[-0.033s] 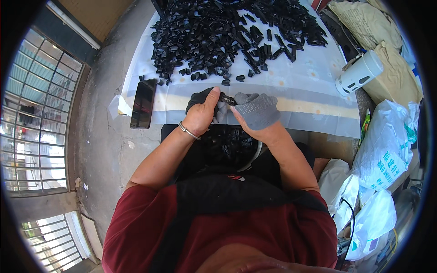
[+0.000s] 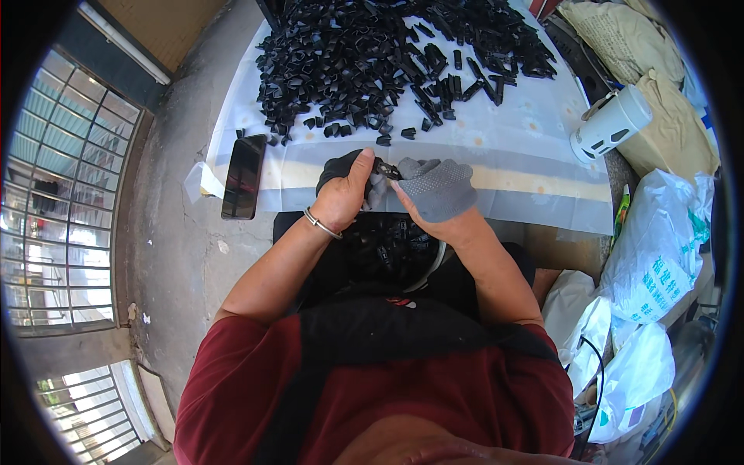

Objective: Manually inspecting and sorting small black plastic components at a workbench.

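The right hand wears grey, speckled with pale dots; the left hand wears black and grey. The held piece is black, like the heaped parts. The tablecloth is white with daisies and cream and grey bands, the bottle white with dark patches, the shirt dark red.

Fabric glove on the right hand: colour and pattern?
Grey fabric glove with small pale dots; shows best in the head view.
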A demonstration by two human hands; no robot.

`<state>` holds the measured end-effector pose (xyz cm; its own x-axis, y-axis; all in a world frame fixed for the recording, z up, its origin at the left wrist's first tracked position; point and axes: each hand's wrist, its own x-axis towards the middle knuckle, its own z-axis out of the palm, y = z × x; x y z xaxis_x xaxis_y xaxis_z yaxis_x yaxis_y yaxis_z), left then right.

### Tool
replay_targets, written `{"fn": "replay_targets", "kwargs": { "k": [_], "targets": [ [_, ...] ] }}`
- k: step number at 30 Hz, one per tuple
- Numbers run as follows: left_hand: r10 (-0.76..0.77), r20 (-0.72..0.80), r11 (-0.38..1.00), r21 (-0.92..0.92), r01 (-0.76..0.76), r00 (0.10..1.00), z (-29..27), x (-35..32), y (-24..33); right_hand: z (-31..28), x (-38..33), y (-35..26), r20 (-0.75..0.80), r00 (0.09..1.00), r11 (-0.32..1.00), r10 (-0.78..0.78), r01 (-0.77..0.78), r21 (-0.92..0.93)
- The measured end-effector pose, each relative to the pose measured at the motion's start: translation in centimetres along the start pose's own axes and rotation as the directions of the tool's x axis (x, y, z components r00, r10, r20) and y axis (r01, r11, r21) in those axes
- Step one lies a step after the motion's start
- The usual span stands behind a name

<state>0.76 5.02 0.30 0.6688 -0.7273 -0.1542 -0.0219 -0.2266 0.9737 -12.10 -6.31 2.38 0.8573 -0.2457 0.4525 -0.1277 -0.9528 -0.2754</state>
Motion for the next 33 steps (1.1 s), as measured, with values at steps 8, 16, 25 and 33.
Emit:
{"fn": "replay_targets", "kwargs": {
  "k": [8, 16, 25, 33],
  "targets": [
    [0.388, 0.015, 0.851, 0.378, -0.364, 0.922, 1.3, -1.1, 1.2, 1.6, -0.4, -0.5, 0.053, 0.997, 0.992, -0.065, 0.070, -0.105],
    [0.176, 0.319, 0.460, 0.810, -0.364, 0.931, -1.4, -0.3, 3.1, -0.6, 1.3, 4.0, 0.071, 0.993, 0.994, 0.090, -0.094, 0.063],
    [0.474, 0.236, 0.263, 0.882, -0.392, 0.849, 0.8, 5.7, 0.4, 2.4, 3.3, 6.5, 0.138, 0.986, 0.959, 0.090, -0.048, -0.280],
    [0.680, 0.281, 0.222, 0.801, -0.555, 0.678, 0.4, 5.3, -1.1, 1.5, 4.1, 7.6, -0.015, 0.994, 0.952, 0.109, -0.109, -0.286]
  ]
}}
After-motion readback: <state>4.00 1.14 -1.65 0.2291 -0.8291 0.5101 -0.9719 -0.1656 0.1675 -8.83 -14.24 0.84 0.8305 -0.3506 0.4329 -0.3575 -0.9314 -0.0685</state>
